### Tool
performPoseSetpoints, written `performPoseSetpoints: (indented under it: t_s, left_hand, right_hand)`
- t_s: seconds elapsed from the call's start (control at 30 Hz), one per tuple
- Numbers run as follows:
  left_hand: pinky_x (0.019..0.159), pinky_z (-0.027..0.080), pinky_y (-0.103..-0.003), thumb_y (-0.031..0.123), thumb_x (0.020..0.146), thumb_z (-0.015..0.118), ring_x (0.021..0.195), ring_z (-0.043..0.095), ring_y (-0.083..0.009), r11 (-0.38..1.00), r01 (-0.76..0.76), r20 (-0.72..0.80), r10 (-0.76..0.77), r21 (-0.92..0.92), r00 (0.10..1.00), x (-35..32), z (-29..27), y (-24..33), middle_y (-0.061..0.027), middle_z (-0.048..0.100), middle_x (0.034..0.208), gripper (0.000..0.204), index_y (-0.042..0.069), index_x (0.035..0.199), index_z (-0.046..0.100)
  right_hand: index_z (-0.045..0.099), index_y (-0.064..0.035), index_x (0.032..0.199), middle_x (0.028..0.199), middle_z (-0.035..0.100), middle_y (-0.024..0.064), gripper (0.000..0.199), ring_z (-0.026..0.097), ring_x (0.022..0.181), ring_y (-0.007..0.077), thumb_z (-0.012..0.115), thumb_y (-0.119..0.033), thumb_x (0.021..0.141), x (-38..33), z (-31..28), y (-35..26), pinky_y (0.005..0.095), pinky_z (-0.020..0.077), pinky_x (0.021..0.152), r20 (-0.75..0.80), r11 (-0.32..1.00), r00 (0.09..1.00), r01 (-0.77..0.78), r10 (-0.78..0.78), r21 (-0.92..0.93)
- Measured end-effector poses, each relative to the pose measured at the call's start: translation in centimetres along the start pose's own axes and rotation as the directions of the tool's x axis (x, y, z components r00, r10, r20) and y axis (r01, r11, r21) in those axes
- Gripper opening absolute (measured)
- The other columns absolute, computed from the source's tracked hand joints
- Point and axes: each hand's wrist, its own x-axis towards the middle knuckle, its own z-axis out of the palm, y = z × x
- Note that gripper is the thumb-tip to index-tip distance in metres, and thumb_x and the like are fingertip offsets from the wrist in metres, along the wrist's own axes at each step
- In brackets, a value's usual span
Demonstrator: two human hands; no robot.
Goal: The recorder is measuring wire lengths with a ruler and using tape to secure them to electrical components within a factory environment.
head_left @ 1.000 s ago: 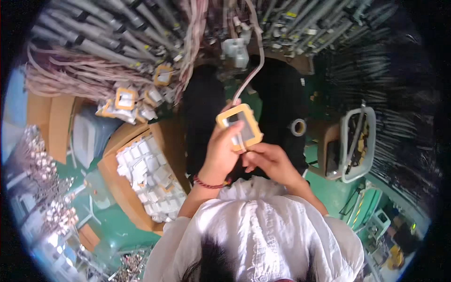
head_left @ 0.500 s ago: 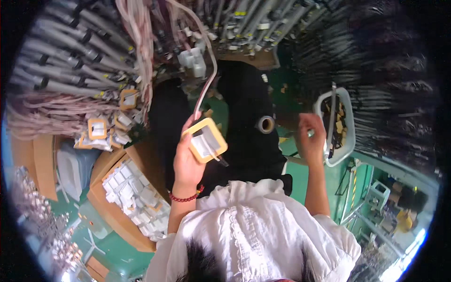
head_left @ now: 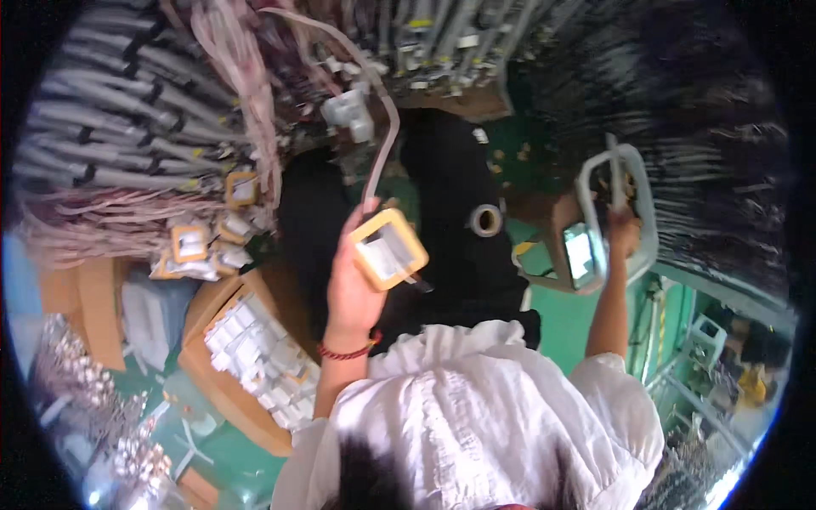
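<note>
My left hand (head_left: 355, 285) is closed around a square piece with a yellow frame and a white middle (head_left: 391, 249). A pinkish cable (head_left: 389, 127) runs up from it, and a short dark end sticks out at its lower right. At the right, my right hand (head_left: 625, 234) reaches into a white plastic bin (head_left: 650, 204) of small dark and yellowish pieces; its fingers are blurred and partly hidden. A grey strip (head_left: 616, 166) lies across the bin beside that hand. On my dark-clothed lap sits a roll of tape (head_left: 485, 220).
A cardboard box (head_left: 221, 391) of small white pieces stands at the lower left. Above it lie more yellow-framed pieces (head_left: 189, 244). Bundled grey cables (head_left: 110, 110) and pinkish cables (head_left: 229, 68) hang around the far side. A lit phone-like screen (head_left: 580, 253) is at the bin's near left.
My right hand has moved right, from beside the bin into it. My left hand still holds the yellow-framed piece, slightly further right in view. The lit screen now shows.
</note>
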Motion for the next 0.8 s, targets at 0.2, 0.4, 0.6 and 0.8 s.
performPoseSetpoints:
  t_s: [0.2,0.4,0.6,0.8]
  left_hand:
    - [0.101,0.042,-0.045,0.04,0.099,0.036,0.123,0.049,-0.0263,0.996,-0.071,0.051,0.069,0.047,0.996,-0.1,0.5,1.0,-0.0105,0.044,0.137,0.055,0.009,0.143,0.027]
    - [0.104,0.038,-0.048,0.048,0.099,0.03,0.124,0.047,-0.0306,0.99,-0.133,0.09,0.128,0.051,0.988,0.7,1.2,1.5,-0.0115,0.042,0.139,0.059,0.012,0.145,0.023]
    - [0.102,0.04,-0.049,0.055,0.096,0.026,0.125,0.046,-0.028,0.987,-0.157,0.119,0.153,0.022,0.981,0.1,1.7,2.5,-0.0074,0.041,0.139,0.064,0.015,0.145,0.023]
    - [0.097,0.044,-0.053,0.056,0.095,0.032,0.12,0.049,-0.0271,0.987,-0.158,0.089,0.157,0.004,0.984,0.1,1.6,2.2,-0.0072,0.042,0.137,0.065,0.016,0.146,0.023]
  right_hand:
    - [0.054,0.0013,0.122,0.095,0.061,0.0031,0.034,0.056,0.072,0.0086,0.061,-0.006,0.089,-10.7,-15.2,-22.7,0.0208,0.0459,0.063,0.058,0.514,0.997,-0.029,-0.04,0.857]
    - [0.059,-0.001,0.117,0.076,0.056,0.0136,0.048,0.055,0.062,0.0261,0.075,-0.008,0.071,-20.2,-22.6,-34.3,0.0335,0.0453,0.056,0.228,0.529,0.716,0.227,-0.659,0.818]
    - [0.058,-0.0022,0.119,0.074,0.055,0.013,0.049,0.052,0.058,0.0258,0.074,-0.006,0.073,-20.7,-21.8,-34.9,0.0337,0.0439,0.051,0.183,0.511,0.715,0.274,-0.675,0.815]
    - [0.058,-0.0026,0.119,0.071,0.054,0.0111,0.051,0.051,0.052,0.024,0.075,-0.006,0.072,-21.3,-20.8,-35.1,0.033,0.0428,0.046,0.115,0.491,0.722,0.336,-0.682,0.804]
